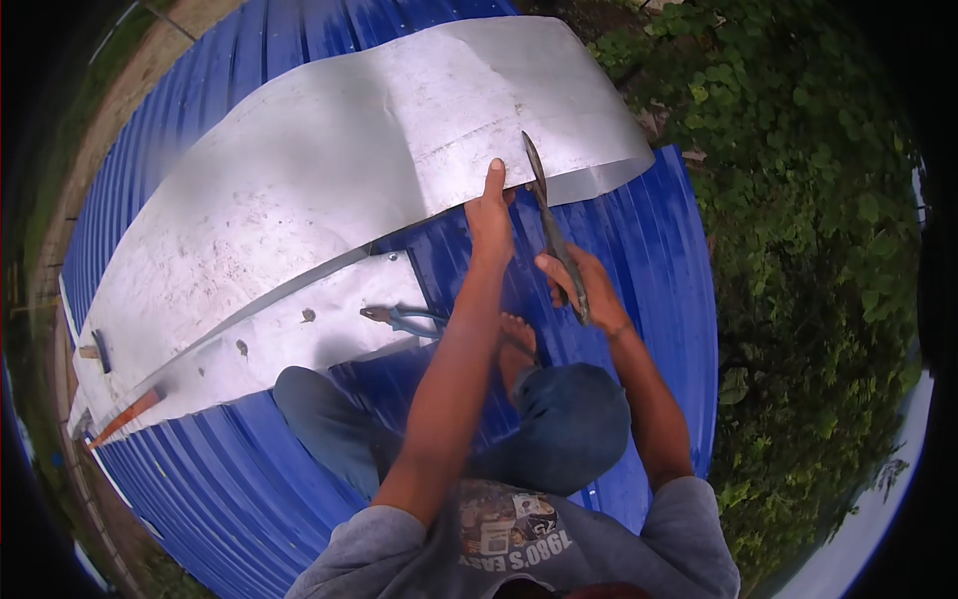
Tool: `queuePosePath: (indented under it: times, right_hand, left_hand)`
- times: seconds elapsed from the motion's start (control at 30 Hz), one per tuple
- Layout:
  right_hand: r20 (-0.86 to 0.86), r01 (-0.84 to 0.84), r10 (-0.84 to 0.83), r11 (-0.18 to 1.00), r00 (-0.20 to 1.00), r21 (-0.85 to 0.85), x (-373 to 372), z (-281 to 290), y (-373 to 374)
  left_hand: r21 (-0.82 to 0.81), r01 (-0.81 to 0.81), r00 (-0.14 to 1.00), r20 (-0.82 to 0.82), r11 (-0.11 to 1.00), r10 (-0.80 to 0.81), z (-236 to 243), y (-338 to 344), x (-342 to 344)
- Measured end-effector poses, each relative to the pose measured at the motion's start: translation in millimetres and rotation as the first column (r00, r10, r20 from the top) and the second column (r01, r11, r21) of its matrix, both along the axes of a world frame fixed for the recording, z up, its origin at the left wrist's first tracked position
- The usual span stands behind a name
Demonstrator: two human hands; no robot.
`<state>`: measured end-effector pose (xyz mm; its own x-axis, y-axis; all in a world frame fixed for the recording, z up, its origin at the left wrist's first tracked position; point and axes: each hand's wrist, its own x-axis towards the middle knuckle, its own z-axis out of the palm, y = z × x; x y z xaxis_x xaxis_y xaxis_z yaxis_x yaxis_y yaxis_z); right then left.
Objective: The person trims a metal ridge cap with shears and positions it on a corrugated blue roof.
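My left hand grips the near edge of a long, curved silver metal sheet, thumb on top and fingers partly hidden beneath. My right hand is closed on long dark metal shears, whose blades are at the sheet's edge just right of my left thumb. Under and nearer than that sheet lies a flatter silver piece. Blue-handled pliers rest on it, left of my left forearm. A small wooden-looking piece and an orange-brown strip sit at the far left of the sheets.
I sit on a blue corrugated metal roof, one bare foot between my forearms and my bent knees below. The roof's right edge borders dense green foliage. Bare ground shows past the roof's far left edge.
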<state>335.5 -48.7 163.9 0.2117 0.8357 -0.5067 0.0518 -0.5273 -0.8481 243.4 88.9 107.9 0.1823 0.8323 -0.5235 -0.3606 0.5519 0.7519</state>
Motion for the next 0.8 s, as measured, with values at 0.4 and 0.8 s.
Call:
queuePosePath:
  times: [0.4, 0.8]
  right_hand:
    - [-0.095, -0.028, 0.013, 0.987, 0.995, -0.158, 9.1, 0.1, 5.3]
    - [-0.110, -0.016, 0.001, 0.991, 0.994, -0.136, 7.4, 4.3, 10.9]
  left_hand:
    - [0.109, 0.138, 0.990, 0.001, 0.984, -0.139, -8.5, -11.6, -17.9]
    - [0.120, 0.137, 0.990, 0.014, 0.983, -0.139, -8.5, -7.1, -11.9]
